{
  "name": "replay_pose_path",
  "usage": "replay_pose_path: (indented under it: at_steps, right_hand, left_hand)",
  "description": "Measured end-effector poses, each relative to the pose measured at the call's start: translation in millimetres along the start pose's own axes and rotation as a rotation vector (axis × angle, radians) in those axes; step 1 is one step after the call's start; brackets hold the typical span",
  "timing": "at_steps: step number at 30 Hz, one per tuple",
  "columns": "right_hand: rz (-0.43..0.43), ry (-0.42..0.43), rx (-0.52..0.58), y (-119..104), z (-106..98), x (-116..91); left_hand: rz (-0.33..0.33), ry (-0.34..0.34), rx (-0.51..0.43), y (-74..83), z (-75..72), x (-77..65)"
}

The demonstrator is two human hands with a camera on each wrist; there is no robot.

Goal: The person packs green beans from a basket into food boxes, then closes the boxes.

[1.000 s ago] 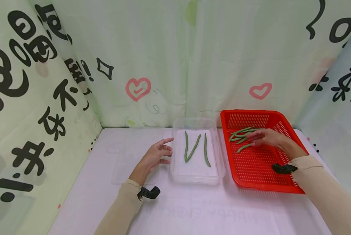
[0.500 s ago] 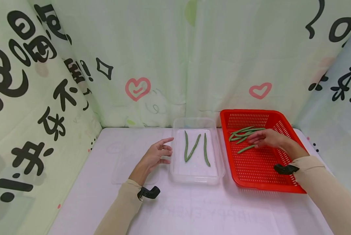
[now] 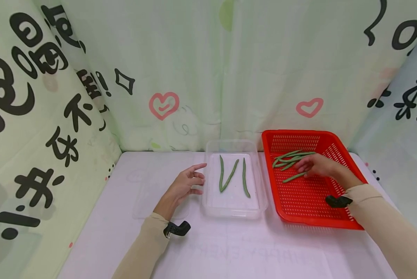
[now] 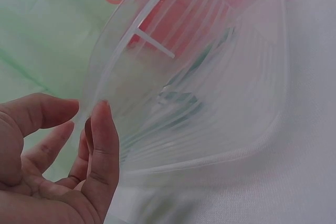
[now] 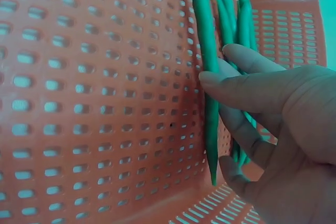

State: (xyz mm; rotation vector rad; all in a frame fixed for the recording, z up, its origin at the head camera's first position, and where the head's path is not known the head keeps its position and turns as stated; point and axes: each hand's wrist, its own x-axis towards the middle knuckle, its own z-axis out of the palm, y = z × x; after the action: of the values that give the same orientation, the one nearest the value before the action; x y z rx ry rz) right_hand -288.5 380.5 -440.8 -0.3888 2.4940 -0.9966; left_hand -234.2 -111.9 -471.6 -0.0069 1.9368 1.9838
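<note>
My right hand (image 3: 318, 166) reaches into the red basket (image 3: 316, 223). In the right wrist view its thumb and fingertips pinch a green bean (image 5: 208, 30) that lies apart from the others. Just behind it, a loose pile of several green beans (image 3: 286, 158) lies in the basket, partly covered by the hand. My left hand (image 3: 185, 185) is beside the clear plastic container (image 3: 234, 213), fingers loosely bent and fingertips right at its left rim. Inside the container lie three green beans (image 3: 244, 178), two meeting in a V and one standing apart to their right.
A clear flat plastic lid (image 3: 149, 201) lies on the white tabletop (image 3: 229, 252), left of the container and partly behind the left hand. A printed curtain (image 3: 194, 77) encloses the table at the back and on both sides.
My right hand has shifted slightly right along the single bean, and its fingers have drawn in on it. That bean has moved slightly. The left hand and the container stay in place.
</note>
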Motion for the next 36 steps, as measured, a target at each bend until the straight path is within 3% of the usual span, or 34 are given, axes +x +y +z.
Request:
replay_pose_path:
  at_steps: [23,31,36]
  right_hand:
    - [-0.036,-0.01,-0.129,-21.4,1.9,-8.4]
    - [-0.023,0.04,-0.097,-24.7,1.7,-11.8]
    - [-0.018,0.076,0.006,-26.6,1.3,-15.6]
  left_hand:
    - [0.013,-0.016,0.002,0.7,0.5,-1.2]
    - [0.007,-0.016,0.0,0.5,-0.2,-1.0]
    - [0.01,-0.014,-0.004,1.6,-0.2,-1.0]
